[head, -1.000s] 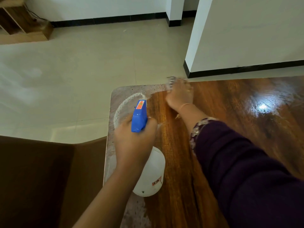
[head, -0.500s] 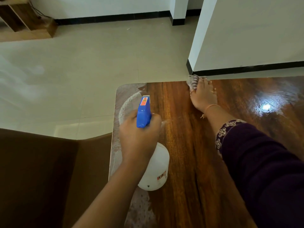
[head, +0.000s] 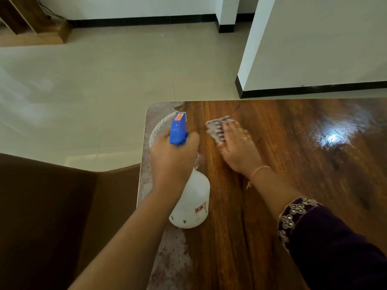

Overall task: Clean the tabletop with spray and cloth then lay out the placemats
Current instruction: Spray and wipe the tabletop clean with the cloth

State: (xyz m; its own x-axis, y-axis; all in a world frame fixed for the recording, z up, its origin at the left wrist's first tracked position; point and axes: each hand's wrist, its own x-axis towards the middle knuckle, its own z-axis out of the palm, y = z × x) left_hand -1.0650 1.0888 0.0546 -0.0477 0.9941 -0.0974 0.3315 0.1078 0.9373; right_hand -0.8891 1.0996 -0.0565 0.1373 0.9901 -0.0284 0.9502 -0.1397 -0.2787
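Observation:
My left hand (head: pixel 172 158) grips the neck of a white spray bottle (head: pixel 193 204) with a blue trigger head, held over the table's left edge. My right hand (head: pixel 238 148) lies flat on a small patterned cloth (head: pixel 215 127), blurred by motion, pressing it onto the glossy wooden tabletop (head: pixel 293 164) just right of the bottle. A dull pale strip with a whitish ring runs along the table's left edge (head: pixel 150 174). No placemats are in view.
A brown chair back (head: pixel 52 216) stands against the table's left side. A white wall corner with black skirting (head: pixel 247 86) rises just beyond the far table edge. Tiled floor stretches behind, with a wooden shelf unit (head: pixel 31 21) at the far left.
My right hand has swept the cloth from the far table edge back toward me and leftward, near the bottle. My left hand with the bottle has stayed about where it was.

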